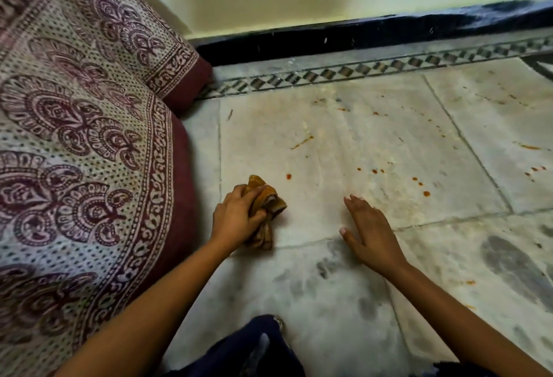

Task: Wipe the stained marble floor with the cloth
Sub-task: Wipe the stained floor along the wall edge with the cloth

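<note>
cloth (263, 203), bunched, sits on the floor (374, 143) near the slab's left edge, gripped by the left hand (236, 215). right hand (369, 233) lies flat, fingers together, just right. orange stains (419, 182) dot open marble farther right; mattress (89, 137) borders left.

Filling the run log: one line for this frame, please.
left hand: grips cloth on marble floor | right hand: flat on floor | orange stains: unwiped, ahead and right of cloth
</note>
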Action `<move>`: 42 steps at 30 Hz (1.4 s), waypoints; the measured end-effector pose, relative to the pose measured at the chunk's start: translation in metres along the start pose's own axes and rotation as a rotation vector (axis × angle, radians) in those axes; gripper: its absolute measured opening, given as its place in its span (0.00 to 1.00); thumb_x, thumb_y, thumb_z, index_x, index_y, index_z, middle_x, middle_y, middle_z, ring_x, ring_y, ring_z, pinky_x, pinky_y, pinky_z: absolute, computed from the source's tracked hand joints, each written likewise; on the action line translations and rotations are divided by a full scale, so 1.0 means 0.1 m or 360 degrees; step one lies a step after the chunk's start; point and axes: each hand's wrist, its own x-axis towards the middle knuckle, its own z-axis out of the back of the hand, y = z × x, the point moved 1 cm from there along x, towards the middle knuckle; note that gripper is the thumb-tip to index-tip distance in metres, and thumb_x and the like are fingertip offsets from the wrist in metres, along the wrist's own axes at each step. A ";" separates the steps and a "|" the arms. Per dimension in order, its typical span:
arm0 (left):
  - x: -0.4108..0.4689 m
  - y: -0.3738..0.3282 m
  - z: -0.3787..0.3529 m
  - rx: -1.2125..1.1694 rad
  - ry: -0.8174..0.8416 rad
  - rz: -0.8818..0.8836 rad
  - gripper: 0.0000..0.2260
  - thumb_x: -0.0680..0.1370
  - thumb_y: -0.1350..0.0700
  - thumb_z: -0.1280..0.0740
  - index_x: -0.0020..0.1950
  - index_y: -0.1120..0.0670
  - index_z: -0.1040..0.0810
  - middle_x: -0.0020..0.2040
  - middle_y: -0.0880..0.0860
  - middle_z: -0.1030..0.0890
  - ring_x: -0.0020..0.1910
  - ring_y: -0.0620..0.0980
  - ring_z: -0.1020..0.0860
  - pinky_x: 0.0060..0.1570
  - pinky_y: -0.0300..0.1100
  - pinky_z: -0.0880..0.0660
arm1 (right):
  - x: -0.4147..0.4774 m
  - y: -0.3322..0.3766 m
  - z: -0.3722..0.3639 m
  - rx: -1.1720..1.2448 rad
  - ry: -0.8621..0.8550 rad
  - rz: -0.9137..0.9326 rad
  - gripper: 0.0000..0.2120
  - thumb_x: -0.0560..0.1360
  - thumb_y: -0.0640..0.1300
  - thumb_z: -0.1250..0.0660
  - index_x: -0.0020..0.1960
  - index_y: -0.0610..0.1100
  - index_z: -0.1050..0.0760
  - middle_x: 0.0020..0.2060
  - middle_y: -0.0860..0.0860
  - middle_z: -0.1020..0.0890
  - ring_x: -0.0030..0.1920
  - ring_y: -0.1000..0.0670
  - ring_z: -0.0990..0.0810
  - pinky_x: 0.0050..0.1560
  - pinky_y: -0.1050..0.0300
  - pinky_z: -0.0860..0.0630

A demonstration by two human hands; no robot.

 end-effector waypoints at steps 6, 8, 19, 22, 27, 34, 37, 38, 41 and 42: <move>0.33 0.06 -0.09 -0.0002 0.0062 0.0031 0.24 0.79 0.45 0.41 0.75 0.46 0.40 0.75 0.55 0.39 0.70 0.58 0.36 0.64 0.51 0.38 | 0.16 0.04 -0.17 -0.0256 0.0164 -0.0236 0.40 0.71 0.63 0.64 0.77 0.42 0.55 0.76 0.45 0.54 0.76 0.48 0.55 0.72 0.56 0.60; 0.37 -0.04 -0.21 0.0091 0.0155 -0.0008 0.27 0.77 0.38 0.47 0.75 0.43 0.43 0.78 0.55 0.48 0.75 0.55 0.46 0.70 0.53 0.49 | 0.19 0.02 -0.22 -0.0288 0.0166 -0.0244 0.43 0.68 0.64 0.68 0.76 0.42 0.58 0.76 0.45 0.56 0.76 0.48 0.57 0.71 0.57 0.63; 0.14 0.26 -0.36 0.0323 0.0145 -0.0021 0.31 0.72 0.31 0.57 0.74 0.36 0.49 0.78 0.52 0.52 0.76 0.56 0.51 0.71 0.56 0.56 | 0.19 -0.14 -0.60 -0.0256 0.0015 -0.0213 0.39 0.73 0.66 0.71 0.75 0.41 0.62 0.74 0.46 0.60 0.75 0.49 0.60 0.71 0.56 0.68; 0.60 0.13 -0.29 0.0305 0.0185 0.0080 0.26 0.77 0.36 0.48 0.74 0.36 0.48 0.78 0.51 0.53 0.76 0.56 0.52 0.72 0.55 0.55 | 0.18 -0.13 -0.61 -0.0252 -0.0014 -0.0213 0.38 0.75 0.65 0.67 0.75 0.40 0.58 0.75 0.44 0.56 0.75 0.47 0.56 0.72 0.55 0.64; 0.45 -0.18 -0.46 0.0320 0.0187 -0.0226 0.27 0.76 0.34 0.54 0.74 0.36 0.50 0.78 0.51 0.53 0.76 0.55 0.53 0.72 0.54 0.58 | 0.20 -0.12 -0.60 -0.0267 -0.0036 -0.0237 0.37 0.77 0.63 0.65 0.76 0.37 0.52 0.75 0.42 0.51 0.75 0.45 0.51 0.73 0.49 0.55; 0.53 0.11 -0.30 0.0312 0.0206 -0.0148 0.28 0.73 0.33 0.56 0.73 0.37 0.52 0.78 0.51 0.49 0.76 0.56 0.49 0.71 0.55 0.55 | 0.19 -0.08 -0.61 -0.0237 -0.0102 -0.0241 0.35 0.78 0.59 0.55 0.75 0.36 0.49 0.75 0.40 0.47 0.75 0.45 0.51 0.73 0.51 0.56; 1.05 -0.08 -0.22 0.0300 0.0246 -0.0003 0.25 0.78 0.37 0.48 0.75 0.37 0.49 0.78 0.50 0.53 0.76 0.55 0.51 0.72 0.54 0.55 | 0.20 -0.07 -0.60 -0.0227 -0.0115 -0.0263 0.34 0.77 0.57 0.52 0.75 0.35 0.48 0.75 0.39 0.46 0.75 0.46 0.50 0.73 0.51 0.55; 1.15 -0.20 -0.25 0.0328 0.0257 -0.0026 0.25 0.79 0.38 0.47 0.75 0.38 0.48 0.78 0.50 0.53 0.76 0.55 0.51 0.72 0.54 0.55 | 0.19 -0.06 -0.59 -0.0228 -0.0113 -0.0265 0.34 0.77 0.57 0.51 0.75 0.35 0.48 0.75 0.39 0.45 0.75 0.46 0.50 0.73 0.51 0.54; 1.03 -0.56 -0.43 0.0362 0.0280 -0.0267 0.27 0.77 0.34 0.50 0.75 0.39 0.46 0.78 0.51 0.52 0.76 0.54 0.52 0.71 0.52 0.57 | 0.20 -0.06 -0.56 -0.0219 -0.0083 -0.0265 0.34 0.77 0.57 0.51 0.75 0.35 0.47 0.74 0.39 0.44 0.75 0.45 0.48 0.73 0.52 0.55; 0.86 -0.61 -0.50 0.0376 0.0283 -0.0405 0.29 0.75 0.33 0.53 0.75 0.38 0.47 0.78 0.51 0.52 0.76 0.54 0.52 0.71 0.52 0.58 | 0.20 -0.06 -0.55 -0.0211 -0.0065 -0.0265 0.34 0.77 0.57 0.51 0.75 0.35 0.46 0.74 0.39 0.43 0.74 0.45 0.48 0.73 0.52 0.55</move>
